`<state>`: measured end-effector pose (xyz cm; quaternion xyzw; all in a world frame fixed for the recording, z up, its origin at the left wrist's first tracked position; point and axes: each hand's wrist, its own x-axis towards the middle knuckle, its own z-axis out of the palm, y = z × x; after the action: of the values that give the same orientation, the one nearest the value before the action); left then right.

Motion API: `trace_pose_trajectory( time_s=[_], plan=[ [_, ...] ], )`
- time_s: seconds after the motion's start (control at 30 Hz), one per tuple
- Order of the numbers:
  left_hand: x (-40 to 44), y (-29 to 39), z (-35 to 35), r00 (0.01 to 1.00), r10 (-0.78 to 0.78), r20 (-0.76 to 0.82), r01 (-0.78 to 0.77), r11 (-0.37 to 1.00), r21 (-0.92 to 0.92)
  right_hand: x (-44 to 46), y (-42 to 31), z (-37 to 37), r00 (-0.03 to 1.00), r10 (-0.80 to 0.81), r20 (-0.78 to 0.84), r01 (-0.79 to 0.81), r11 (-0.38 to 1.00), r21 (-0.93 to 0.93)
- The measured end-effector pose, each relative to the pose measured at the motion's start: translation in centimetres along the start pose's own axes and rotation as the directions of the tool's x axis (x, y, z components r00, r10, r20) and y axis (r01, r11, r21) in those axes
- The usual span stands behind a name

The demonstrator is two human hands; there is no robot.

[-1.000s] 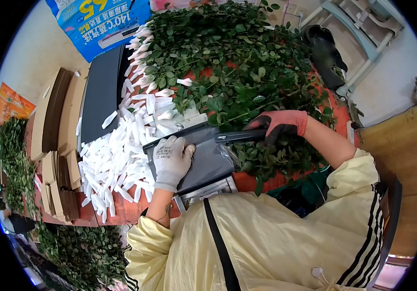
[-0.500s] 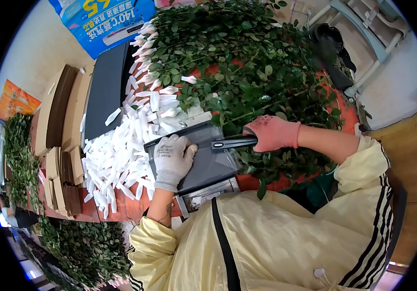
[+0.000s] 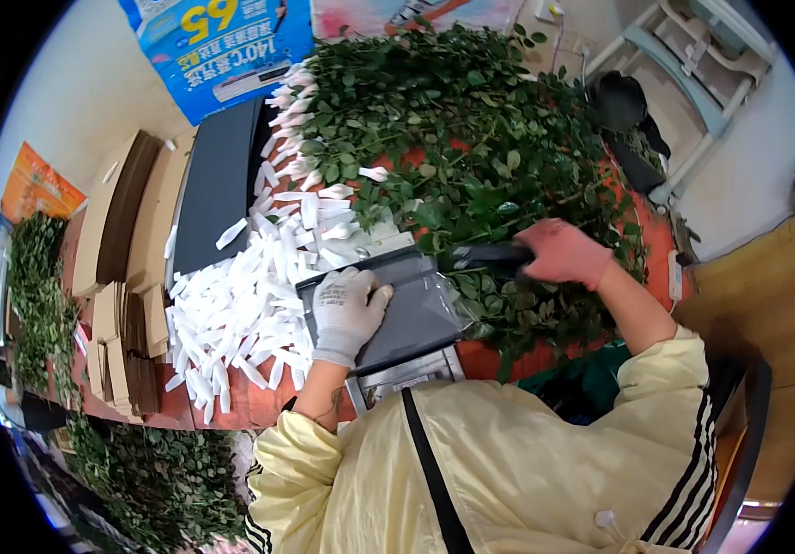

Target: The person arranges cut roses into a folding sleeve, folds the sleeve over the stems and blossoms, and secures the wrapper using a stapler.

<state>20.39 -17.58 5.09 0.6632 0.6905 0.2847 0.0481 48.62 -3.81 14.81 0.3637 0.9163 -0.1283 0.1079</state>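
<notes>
My left hand (image 3: 349, 314), in a whitish-grey work glove, lies flat with its fingers stretched over a dark grey sheet (image 3: 402, 323). Clear plastic film (image 3: 450, 309) covers the sheet's right end. In a pink glove, my right hand (image 3: 564, 254) is wrapped round a black stapler (image 3: 485, 257), blurred by motion. The stapler's front points left, just above the sheet's upper right corner and apart from it. A metal-framed stand (image 3: 406, 377) shows under the sheet's near edge. Left of my left hand, small white sleeves (image 3: 240, 319) lie in a loose heap.
Leafy green stems (image 3: 471, 120) cover the table's far and right side, with white-sleeved pale buds (image 3: 296, 120) along their left edge. Dark panels (image 3: 217, 185) and folded cardboard (image 3: 115, 222) stand at the left. A white metal frame (image 3: 693, 138) leans at the right wall.
My right hand has drawn the stapler up and to the right, off the dark sheet. My left hand stays on the sheet, and the whole view has shifted slightly.
</notes>
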Motion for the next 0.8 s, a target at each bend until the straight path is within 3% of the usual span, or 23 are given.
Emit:
trace_pose_trajectory(
  time_s=[0.07,0.13,0.2,0.23,0.27,0.33,0.37,0.4,0.43,0.47,0.5,0.53,0.6,0.63,0.67,0.7,0.73,0.77,0.8],
  plan=[
    [-0.2,-0.2,0.3,0.997,0.007,-0.071,-0.016,0.993,-0.121,-1.6,1.0,0.0,0.959,0.063,-0.277,-0.035,0.994,0.106],
    [-0.9,0.3,-1.1,0.945,0.095,-0.313,-0.157,0.971,-0.180,-2.9,-2.8,-1.0,0.912,0.263,-0.315,-0.118,0.903,0.414],
    [-4.1,1.1,-3.5,0.975,-0.014,-0.223,-0.097,0.872,-0.480,-1.9,-5.3,1.4,0.942,0.204,-0.266,-0.003,0.799,0.602],
    [-5.6,2.1,-4.4,0.989,-0.118,-0.087,-0.028,0.431,-0.902,-1.8,-8.6,2.6,0.937,0.142,-0.319,0.065,0.827,0.559],
    [-7.1,2.3,-4.8,0.985,-0.150,-0.085,-0.071,0.096,-0.993,-2.2,-12.5,3.2,0.920,0.103,-0.378,0.116,0.850,0.514],
    [-11.3,1.7,-5.4,0.946,-0.325,0.009,-0.017,-0.077,-0.997,-1.7,-19.4,3.6,0.931,-0.327,-0.160,0.364,0.855,0.370],
    [-12.4,2.0,-8.0,0.864,-0.454,0.219,0.148,-0.187,-0.971,-1.8,-21.9,3.9,0.885,-0.444,-0.141,0.464,0.815,0.347],
    [-14.5,-0.1,-8.4,0.799,-0.518,0.306,0.174,-0.288,-0.942,-1.9,-23.5,4.3,0.828,-0.549,-0.116,0.554,0.767,0.324],
    [-16.5,-1.7,-8.7,0.735,-0.604,0.308,0.243,-0.190,-0.951,-1.8,-23.5,5.0,0.834,-0.541,-0.113,0.545,0.771,0.329],
    [-18.7,-3.9,-7.3,0.697,-0.682,0.220,0.371,0.082,-0.925,-1.6,-23.0,6.0,0.844,-0.527,-0.100,0.514,0.742,0.430],
    [-19.4,-5.7,-6.9,0.797,-0.602,0.039,0.425,0.514,-0.745,-1.5,-22.6,6.9,0.855,-0.512,-0.077,0.471,0.707,0.527],
    [-20.0,-6.8,-6.4,0.896,-0.437,-0.082,0.369,0.834,-0.410,-1.4,-22.5,7.3,0.864,-0.499,-0.062,0.454,0.719,0.527],
    [-20.2,-7.4,-5.0,0.870,-0.393,0.297,0.453,0.875,-0.169,-0.9,-21.8,7.5,0.915,-0.381,0.132,0.239,0.776,0.584],
    [-20.2,-7.4,-3.7,0.829,-0.399,0.393,0.447,0.894,-0.035,-0.6,-21.6,7.8,0.891,-0.410,0.197,0.207,0.751,0.627],
    [-19.9,-7.8,-3.0,0.847,-0.339,0.410,0.389,0.920,-0.041,-0.5,-21.6,8.2,0.870,-0.415,0.267,0.124,0.707,0.696],
    [-19.8,-8.6,-1.8,0.856,-0.331,0.396,0.398,0.912,-0.099,-2.0,-22.1,8.1,0.925,-0.294,0.240,0.089,0.783,0.615],
    [-19.8,-9.3,-1.2,0.901,-0.277,0.334,0.337,0.931,-0.140,-2.2,-21.5,9.8,0.897,-0.402,0.184,0.225,0.774,0.592],
    [-20.0,-9.4,-0.9,0.949,-0.259,0.178,0.262,0.965,0.009,-2.6,-21.5,10.7,0.913,-0.379,0.150,0.214,0.759,0.615],
    [-19.4,-10.4,-0.5,0.942,-0.291,0.165,0.281,0.956,0.083,-3.0,-21.5,11.3,0.928,-0.363,0.085,0.227,0.731,0.644]
  ],
)
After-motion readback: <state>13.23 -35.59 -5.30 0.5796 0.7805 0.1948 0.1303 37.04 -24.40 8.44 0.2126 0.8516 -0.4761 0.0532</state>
